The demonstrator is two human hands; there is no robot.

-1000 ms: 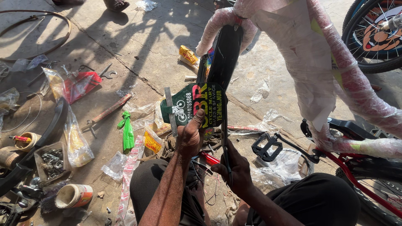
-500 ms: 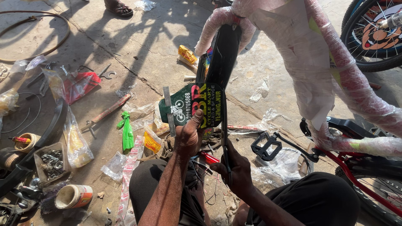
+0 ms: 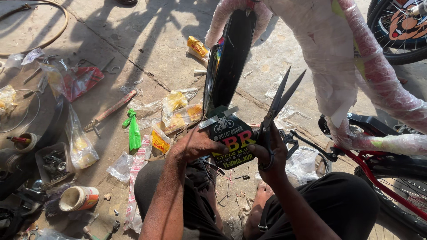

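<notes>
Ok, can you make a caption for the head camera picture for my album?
Left hand steadies a black mudguard flap while the right hand holds open scissors beside a wrapped bicycle frame.

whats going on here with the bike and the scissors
A person sitting on the concrete floor is working on a long black bicycle mudguard that stands upright in front of them. The left hand grips the black printed flap at the mudguard's lower end. The right hand holds a pair of dark metal scissors, blades open and pointing up. A plastic-wrapped bicycle frame stands to the right, and small packets and tools lie scattered on the floor.
</notes>
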